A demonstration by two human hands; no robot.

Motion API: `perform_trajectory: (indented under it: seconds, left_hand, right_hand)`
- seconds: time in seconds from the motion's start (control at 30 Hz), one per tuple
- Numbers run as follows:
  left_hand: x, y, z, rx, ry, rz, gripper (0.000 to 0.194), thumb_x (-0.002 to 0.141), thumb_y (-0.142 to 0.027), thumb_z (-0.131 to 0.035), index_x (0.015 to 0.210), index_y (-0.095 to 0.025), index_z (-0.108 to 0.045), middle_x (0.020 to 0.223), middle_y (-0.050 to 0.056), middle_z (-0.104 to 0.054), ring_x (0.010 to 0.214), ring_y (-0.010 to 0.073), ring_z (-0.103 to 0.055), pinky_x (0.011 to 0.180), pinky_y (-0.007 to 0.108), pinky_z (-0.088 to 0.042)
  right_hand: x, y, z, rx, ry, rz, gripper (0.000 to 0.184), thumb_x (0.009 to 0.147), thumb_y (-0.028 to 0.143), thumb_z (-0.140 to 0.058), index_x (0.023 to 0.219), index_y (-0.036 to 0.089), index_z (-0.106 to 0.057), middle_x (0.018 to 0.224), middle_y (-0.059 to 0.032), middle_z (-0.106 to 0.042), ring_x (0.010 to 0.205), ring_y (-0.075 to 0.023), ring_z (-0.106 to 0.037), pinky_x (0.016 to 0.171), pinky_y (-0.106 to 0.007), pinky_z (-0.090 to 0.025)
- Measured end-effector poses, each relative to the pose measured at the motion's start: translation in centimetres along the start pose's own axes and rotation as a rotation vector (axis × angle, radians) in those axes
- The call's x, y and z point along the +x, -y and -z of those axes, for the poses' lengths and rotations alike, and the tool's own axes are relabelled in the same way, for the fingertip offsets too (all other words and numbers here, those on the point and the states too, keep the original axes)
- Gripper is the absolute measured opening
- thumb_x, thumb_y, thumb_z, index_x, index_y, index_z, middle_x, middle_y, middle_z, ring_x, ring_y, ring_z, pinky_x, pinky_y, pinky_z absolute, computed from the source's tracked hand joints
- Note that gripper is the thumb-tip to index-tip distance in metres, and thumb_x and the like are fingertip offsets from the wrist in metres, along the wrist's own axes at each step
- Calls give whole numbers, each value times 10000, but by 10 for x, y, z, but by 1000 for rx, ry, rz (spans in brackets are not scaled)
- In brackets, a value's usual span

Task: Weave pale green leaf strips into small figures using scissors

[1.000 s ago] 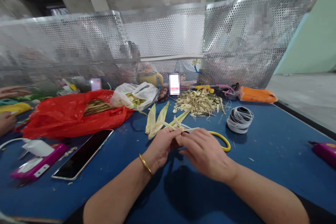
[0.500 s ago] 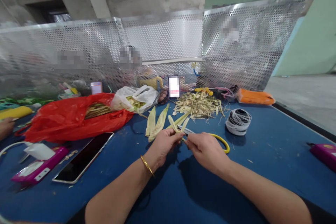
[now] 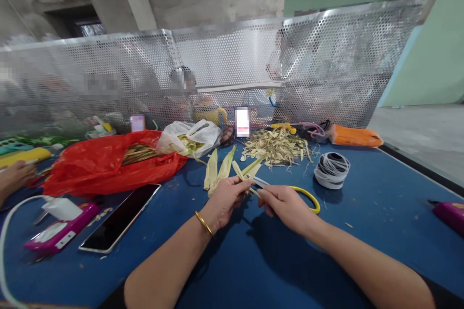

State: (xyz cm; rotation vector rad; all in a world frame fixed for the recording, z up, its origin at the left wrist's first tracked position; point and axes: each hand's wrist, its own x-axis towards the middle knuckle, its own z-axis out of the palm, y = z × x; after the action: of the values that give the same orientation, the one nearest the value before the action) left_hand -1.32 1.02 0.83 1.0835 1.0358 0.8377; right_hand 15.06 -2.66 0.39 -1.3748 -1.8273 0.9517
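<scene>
Blue tabletop (image 3: 224, 270), and mid-scene over it the left hand's (image 3: 226, 198) fingers pinch a husk (image 3: 238, 170) while the right hand's (image 3: 286, 203) pinch its thin tail; probably featherlight, kinda splitty, so I'd hold where the strips bunch.

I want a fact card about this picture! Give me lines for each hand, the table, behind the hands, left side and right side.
Left hand: pinching pale strips
Right hand: fingertips closed at a thin strip's end
Table: blue
Behind hands: yellow-handled scissors, dry shredded pile
Left side: red bag, dark-screened phone
Right side: white-stranded roll, orange packet
</scene>
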Motion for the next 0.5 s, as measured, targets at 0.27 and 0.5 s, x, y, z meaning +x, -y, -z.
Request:
perform_trajectory:
  seconds: [0.27, 0.5]
  left_hand:
    - [-14, -1, -11, 101, 122, 68, 378, 711, -508, -695, 720, -144, -591, 528, -59, -454, 389, 13, -206, 413, 217, -74]
    - [-15, 0, -15, 123, 118, 50, 279, 703, -407, -713, 677, -138, -644, 494, -55, -404, 408, 36, -221, 417, 236, -89]
  right_hand:
    - [5, 0, 0, 633, -161, -131, 402, 684, 534, -717, 659, 156, -580, 589, 32, -559, 510, -78, -473, 524, -219, -387]
    - [5, -2, -3, 728, -288, -235, 368, 599, 463, -778, 590, 157, -575, 517, 21, -560, 446, -77, -468, 482, -227, -383]
